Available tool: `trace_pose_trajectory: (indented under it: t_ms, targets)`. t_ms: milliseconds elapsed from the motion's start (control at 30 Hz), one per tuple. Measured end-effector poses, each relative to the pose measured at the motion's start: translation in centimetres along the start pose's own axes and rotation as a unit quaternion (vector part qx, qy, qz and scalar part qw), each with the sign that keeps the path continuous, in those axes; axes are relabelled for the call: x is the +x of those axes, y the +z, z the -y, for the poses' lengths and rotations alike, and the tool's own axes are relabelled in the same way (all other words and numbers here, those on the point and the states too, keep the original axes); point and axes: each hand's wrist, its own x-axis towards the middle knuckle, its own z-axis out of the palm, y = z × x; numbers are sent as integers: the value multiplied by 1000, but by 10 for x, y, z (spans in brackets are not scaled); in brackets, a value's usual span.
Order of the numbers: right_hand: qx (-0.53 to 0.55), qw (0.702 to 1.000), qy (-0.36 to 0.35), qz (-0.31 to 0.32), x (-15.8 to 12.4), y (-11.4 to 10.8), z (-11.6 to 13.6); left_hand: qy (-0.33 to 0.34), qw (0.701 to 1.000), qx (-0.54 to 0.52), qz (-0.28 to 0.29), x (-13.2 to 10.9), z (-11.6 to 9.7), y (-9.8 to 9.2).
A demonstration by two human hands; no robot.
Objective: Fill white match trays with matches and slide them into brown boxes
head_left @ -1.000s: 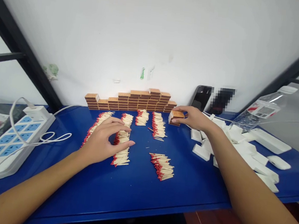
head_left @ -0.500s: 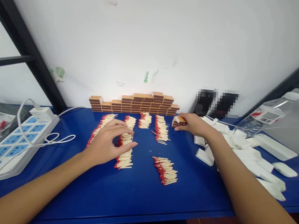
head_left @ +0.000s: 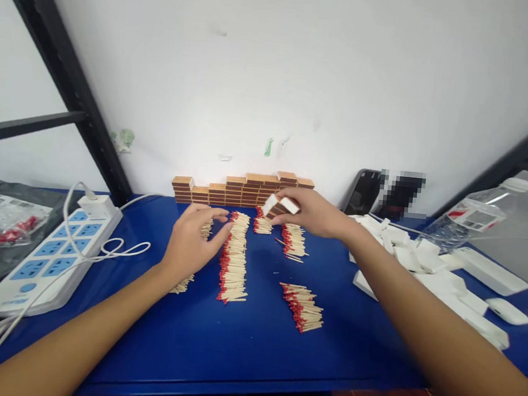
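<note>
My right hand [head_left: 316, 212] grips a small stack of matchboxes [head_left: 280, 208], their dark striker sides and white edges facing me. It is raised above the far match piles. My left hand [head_left: 191, 241] is open, thumb and fingers apart, and hovers over a row of matches on the left, partly hiding it. Beside it runs a long row of red-headed matches [head_left: 235, 260]. A shorter match pile [head_left: 264, 224] lies under the held boxes, another pile [head_left: 293, 241] to its right, and a separate pile [head_left: 302, 307] nearer me. Stacked matchboxes [head_left: 246, 191] line the wall.
On the blue table [head_left: 212, 348] a white power strip [head_left: 60, 253] with looping cables lies left, near a plastic bag [head_left: 5, 216]. To the right are scattered white pieces [head_left: 447, 284], a plastic bottle [head_left: 472, 215] and a phone [head_left: 362, 192] against the wall.
My right hand has lifted the matchboxes from beside the right end of the stacked boxes and carried them left. My left hand stays open. The view has shifted slightly.
</note>
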Motion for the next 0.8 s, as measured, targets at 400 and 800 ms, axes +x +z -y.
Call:
trace_pose_trajectory:
  t_ms: [400,800]
  targets:
    - [-211,973,-75,64,179,77,85,-179,974,28,-139,22,73,-20]
    - [-291,952,-91,16,190,113,77,-254,963,83,-48,20,127,-6]
